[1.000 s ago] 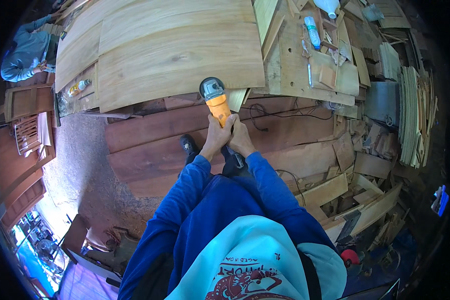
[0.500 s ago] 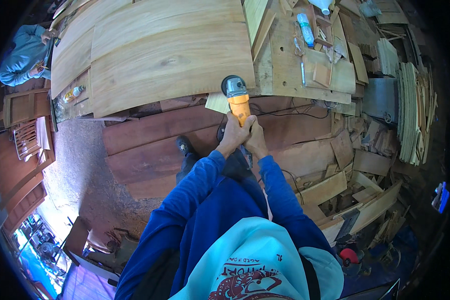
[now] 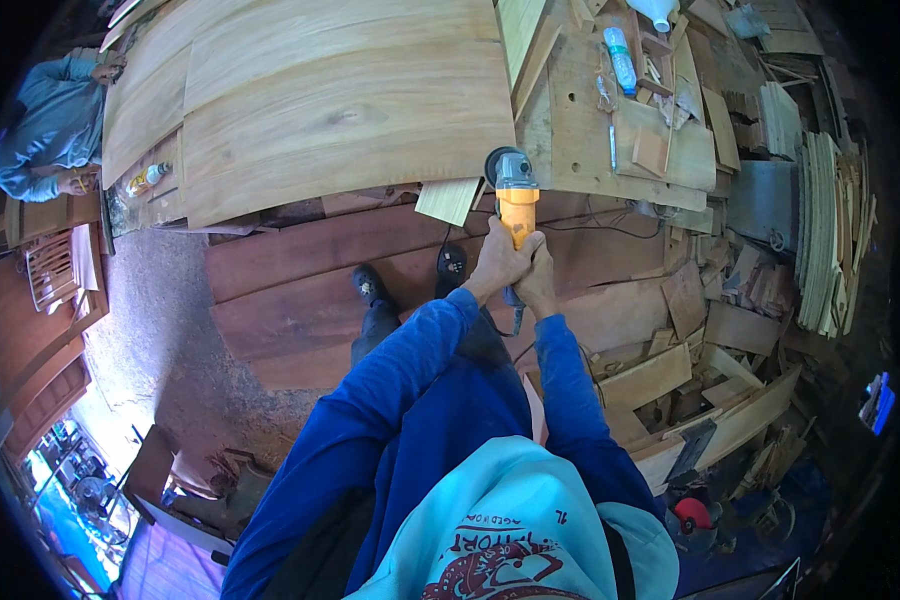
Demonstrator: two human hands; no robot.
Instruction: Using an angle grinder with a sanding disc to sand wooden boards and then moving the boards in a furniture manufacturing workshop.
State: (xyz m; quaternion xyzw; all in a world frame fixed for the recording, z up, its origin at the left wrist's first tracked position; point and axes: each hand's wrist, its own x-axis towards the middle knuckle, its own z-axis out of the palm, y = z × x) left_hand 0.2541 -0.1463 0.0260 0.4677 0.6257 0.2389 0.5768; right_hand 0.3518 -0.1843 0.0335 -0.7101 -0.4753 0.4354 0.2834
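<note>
Your left hand (image 3: 497,262) and your right hand (image 3: 538,281) were both grasping the orange grinder (image 3: 517,207), near the wooden panel (image 3: 340,120).

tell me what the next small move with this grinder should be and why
Probably ease the grinder slightly left: its dark disc appears beside the near right corner of the large wood panel, most of which lies to the left. The left hand and right hand both grip it, so a small shift looks manageable.
</note>
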